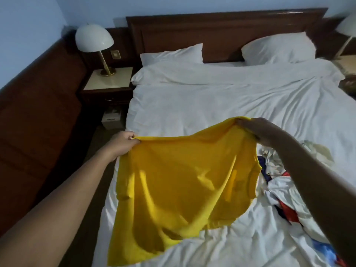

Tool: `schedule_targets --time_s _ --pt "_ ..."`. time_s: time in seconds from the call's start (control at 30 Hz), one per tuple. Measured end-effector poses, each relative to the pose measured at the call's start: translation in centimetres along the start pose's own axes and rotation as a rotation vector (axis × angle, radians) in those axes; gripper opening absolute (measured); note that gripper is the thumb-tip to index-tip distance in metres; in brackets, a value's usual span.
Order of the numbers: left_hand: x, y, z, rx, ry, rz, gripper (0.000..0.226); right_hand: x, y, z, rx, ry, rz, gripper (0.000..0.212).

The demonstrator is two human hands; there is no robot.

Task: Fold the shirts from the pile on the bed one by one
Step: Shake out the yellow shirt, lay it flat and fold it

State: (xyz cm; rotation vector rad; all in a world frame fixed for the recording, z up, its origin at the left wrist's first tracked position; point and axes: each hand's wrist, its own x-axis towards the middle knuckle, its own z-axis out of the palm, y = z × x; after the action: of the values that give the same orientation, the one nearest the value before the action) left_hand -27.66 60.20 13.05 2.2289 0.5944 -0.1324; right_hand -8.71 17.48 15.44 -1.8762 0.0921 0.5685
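Yellow shirt (179, 182) held spread above the bed (221, 105), hanging down from both grips. Left hand (123, 143) pinches one top corner, right hand (260, 130) the other. Shirt pile (285, 182) lies under right forearm.

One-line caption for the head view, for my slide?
Left hand and right hand hold a yellow shirt spread over the bed, beside the pile.
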Motion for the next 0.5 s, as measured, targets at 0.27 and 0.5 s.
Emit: schedule_targets --time_s 0.27,0.5 --pt "12.3 -7.1 7.6 0.626 0.092 -0.049 0.021 12.7 6.0 5.0 -0.449 0.156 -0.015 0.024" --pt "22.9 -8.8 11.1 0.339 0.345 -0.117 0.018 25.8 7.9 8.4 -0.219 0.293 0.010 0.017"
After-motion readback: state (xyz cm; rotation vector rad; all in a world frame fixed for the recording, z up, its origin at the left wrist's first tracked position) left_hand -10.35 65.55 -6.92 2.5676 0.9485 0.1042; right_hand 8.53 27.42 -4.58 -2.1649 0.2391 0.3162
